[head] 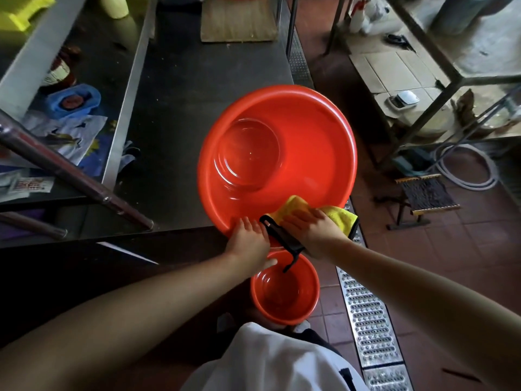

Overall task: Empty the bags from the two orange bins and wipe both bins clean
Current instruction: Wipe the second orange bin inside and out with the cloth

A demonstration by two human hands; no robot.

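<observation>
Steel counter (174,114), left hand (248,244) flat on orange bin (277,159), right hand (313,232) pressing cloth (293,206)

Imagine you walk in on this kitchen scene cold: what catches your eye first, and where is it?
The large orange bin dominates, perched on the near corner of the dark steel table. At its near rim the right hand presses a yellow cloth while the left hand steadies the edge. Below them a smaller orange bin stands on the floor.

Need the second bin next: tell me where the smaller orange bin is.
Head view, lower centre: the smaller orange bin sits on the floor below the large orange bin, under the left hand.
</observation>
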